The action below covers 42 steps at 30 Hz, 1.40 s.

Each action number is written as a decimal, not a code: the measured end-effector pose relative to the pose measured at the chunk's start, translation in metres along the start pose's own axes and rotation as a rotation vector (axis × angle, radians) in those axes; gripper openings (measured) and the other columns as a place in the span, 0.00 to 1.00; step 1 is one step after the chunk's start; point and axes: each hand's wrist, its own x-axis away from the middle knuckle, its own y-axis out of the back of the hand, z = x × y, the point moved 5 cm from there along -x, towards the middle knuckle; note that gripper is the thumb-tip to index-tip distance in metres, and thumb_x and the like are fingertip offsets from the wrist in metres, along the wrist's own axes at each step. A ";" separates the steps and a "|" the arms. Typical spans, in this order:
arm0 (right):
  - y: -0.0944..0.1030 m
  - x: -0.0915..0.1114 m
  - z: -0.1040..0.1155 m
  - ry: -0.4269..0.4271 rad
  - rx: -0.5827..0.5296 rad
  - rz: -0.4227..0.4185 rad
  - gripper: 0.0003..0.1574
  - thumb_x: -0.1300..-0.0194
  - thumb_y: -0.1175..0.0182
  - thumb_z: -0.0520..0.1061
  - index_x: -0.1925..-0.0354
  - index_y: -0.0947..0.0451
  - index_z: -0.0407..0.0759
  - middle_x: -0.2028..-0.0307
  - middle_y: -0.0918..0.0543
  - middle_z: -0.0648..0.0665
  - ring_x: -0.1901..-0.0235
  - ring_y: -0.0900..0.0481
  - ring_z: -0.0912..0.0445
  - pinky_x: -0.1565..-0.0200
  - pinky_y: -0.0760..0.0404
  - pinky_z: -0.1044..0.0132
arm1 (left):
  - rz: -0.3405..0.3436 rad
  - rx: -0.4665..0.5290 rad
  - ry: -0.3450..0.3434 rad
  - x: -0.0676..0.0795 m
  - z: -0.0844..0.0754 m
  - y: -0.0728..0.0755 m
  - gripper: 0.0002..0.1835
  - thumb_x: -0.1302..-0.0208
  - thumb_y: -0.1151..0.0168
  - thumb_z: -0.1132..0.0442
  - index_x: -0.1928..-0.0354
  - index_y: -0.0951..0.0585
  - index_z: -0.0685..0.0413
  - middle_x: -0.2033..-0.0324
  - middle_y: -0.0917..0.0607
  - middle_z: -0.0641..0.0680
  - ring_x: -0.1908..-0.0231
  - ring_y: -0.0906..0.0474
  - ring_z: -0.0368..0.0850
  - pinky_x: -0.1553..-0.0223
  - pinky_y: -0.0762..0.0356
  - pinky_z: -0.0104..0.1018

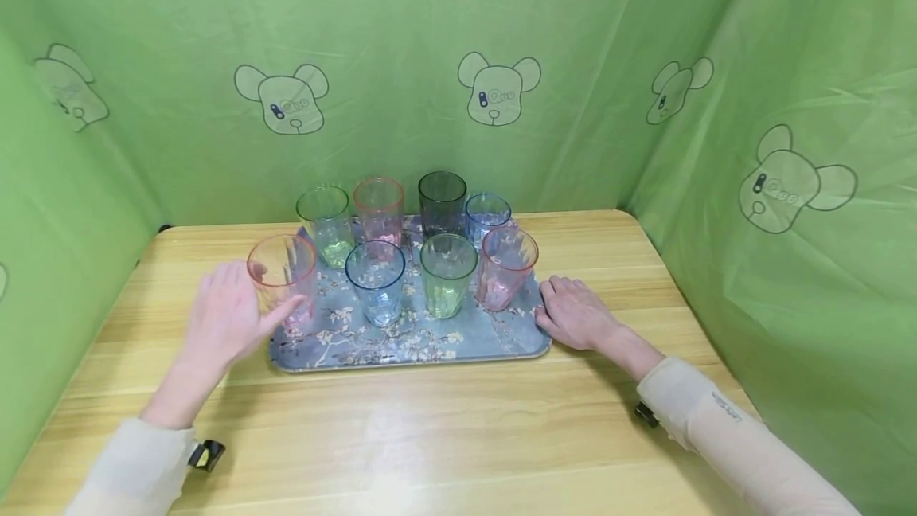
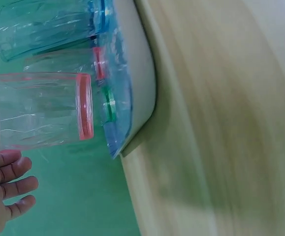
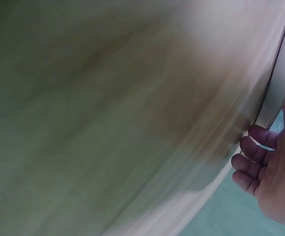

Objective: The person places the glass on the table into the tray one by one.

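Note:
My left hand (image 1: 228,313) holds a clear pink-rimmed cup (image 1: 282,281) at the tray's left end, thumb on its near side and fingers on its far side. In the left wrist view, that cup's red base (image 2: 84,105) stands apart from the tray surface. Curled fingers of my right hand (image 1: 576,315) grip the right edge of a blue-grey blossom-patterned tray (image 1: 423,347). The right wrist view shows these fingers (image 3: 253,150) at the tray's side. Nearest that hand on the tray stands another pink cup (image 1: 507,269).
Also on the tray are a blue cup (image 1: 376,285), a green cup (image 1: 448,277), and a back row with green (image 1: 325,225), pink (image 1: 381,213), dark grey (image 1: 442,205) and small blue (image 1: 488,217) cups. Green fabric walls (image 1: 401,22) surround the wooden table (image 1: 401,436).

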 end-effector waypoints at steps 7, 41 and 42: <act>0.000 0.000 0.000 -0.007 -0.003 0.006 0.17 0.26 0.46 0.54 0.59 0.30 0.41 0.67 0.28 0.44 0.64 0.28 0.48 0.57 0.25 0.52 | 0.027 0.008 -0.003 0.003 -0.003 -0.017 0.38 0.35 0.37 0.30 0.57 0.24 0.65 0.68 0.22 0.59 0.66 0.29 0.55 0.64 0.37 0.42; 0.000 0.000 0.000 -0.006 -0.016 0.004 0.17 0.26 0.46 0.54 0.59 0.30 0.40 0.66 0.28 0.44 0.65 0.29 0.48 0.58 0.27 0.53 | 0.030 0.084 0.027 0.004 -0.003 -0.051 0.40 0.32 0.39 0.32 0.50 0.26 0.69 0.64 0.23 0.61 0.60 0.28 0.59 0.59 0.35 0.47; 0.000 0.000 0.000 -0.005 -0.016 0.002 0.17 0.26 0.46 0.54 0.59 0.30 0.40 0.66 0.28 0.44 0.65 0.29 0.48 0.58 0.27 0.52 | 0.035 0.088 0.032 0.004 -0.002 -0.052 0.40 0.32 0.38 0.32 0.49 0.26 0.69 0.63 0.23 0.62 0.59 0.28 0.59 0.59 0.35 0.47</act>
